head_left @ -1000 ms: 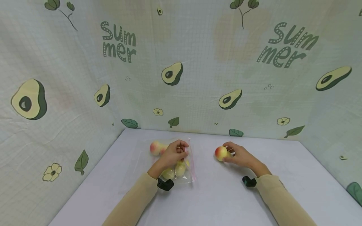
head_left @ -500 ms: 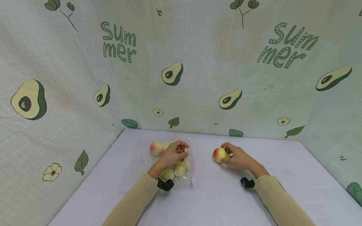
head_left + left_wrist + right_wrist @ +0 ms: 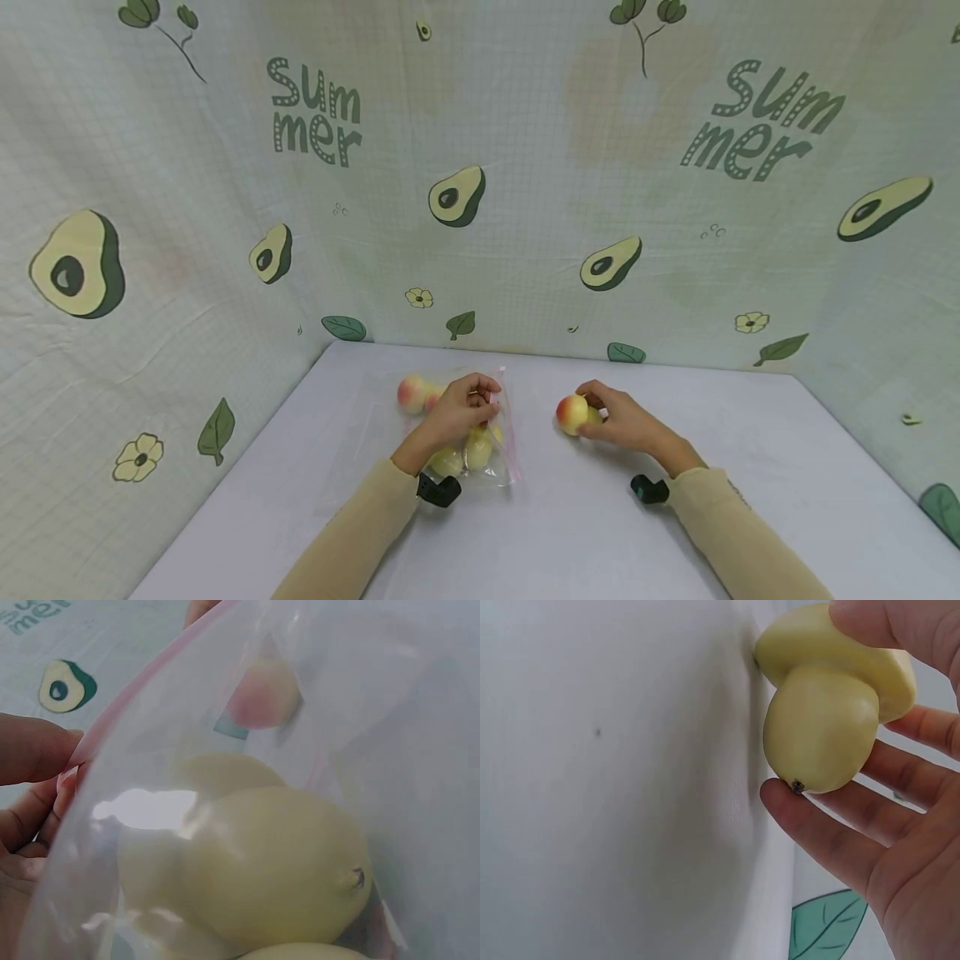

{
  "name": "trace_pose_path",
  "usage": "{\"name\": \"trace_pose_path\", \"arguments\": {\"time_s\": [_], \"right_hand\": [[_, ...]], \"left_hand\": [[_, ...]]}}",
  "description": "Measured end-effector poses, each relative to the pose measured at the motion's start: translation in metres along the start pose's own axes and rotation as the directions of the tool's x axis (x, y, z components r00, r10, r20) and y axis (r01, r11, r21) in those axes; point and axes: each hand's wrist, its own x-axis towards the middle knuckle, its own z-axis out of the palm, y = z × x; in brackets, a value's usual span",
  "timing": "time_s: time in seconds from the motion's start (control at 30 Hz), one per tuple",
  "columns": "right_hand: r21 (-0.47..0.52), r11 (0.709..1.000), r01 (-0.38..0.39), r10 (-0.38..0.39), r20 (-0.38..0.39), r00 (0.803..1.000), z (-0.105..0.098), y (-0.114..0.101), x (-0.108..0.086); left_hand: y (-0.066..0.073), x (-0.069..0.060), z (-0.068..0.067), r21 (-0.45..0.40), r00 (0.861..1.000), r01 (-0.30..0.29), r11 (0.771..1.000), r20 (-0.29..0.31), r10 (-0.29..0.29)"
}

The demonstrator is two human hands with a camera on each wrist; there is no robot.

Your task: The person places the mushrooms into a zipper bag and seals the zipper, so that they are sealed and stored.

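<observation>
In the head view my left hand is at the right end of a clear zip bag. Thumb and fingers pinch its pink-edged mouth, as the left wrist view shows up close. Inside the bag lie several yellow fruits, some blushed red. Over to the right, my right hand grips two fruits that touch. One is a yellow fruit with a red side; the smaller yellow fruit has a dark stem-end spot. Whether they touch the table cannot be told.
A white table spreads under both hands. Behind it and at the sides hangs a pale cloth printed with avocados and leaves. A dark wrist camera sits on the left wrist, another wrist camera on the right.
My right hand has shifted a little left and slightly nearer me, carrying the two fruits toward the bag. The left hand and the bag stay in place.
</observation>
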Motion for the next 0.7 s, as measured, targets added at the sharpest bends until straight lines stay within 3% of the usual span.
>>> {"name": "trace_pose_path", "arguments": {"time_s": [0.37,0.7], "right_hand": [[0.017,1.0,0.017,-0.018,0.027,0.999,0.012,-0.014,0.005],[0.03,0.996,0.079,-0.079,0.003,0.997,0.022,-0.028,0.007]], "left_hand": [[-0.002,0.001,-0.001,-0.006,1.0,0.006,1.0,0.01,-0.006],[-0.003,0.002,-0.001,-0.005,1.0,0.001,1.0,0.012,-0.001]]}}
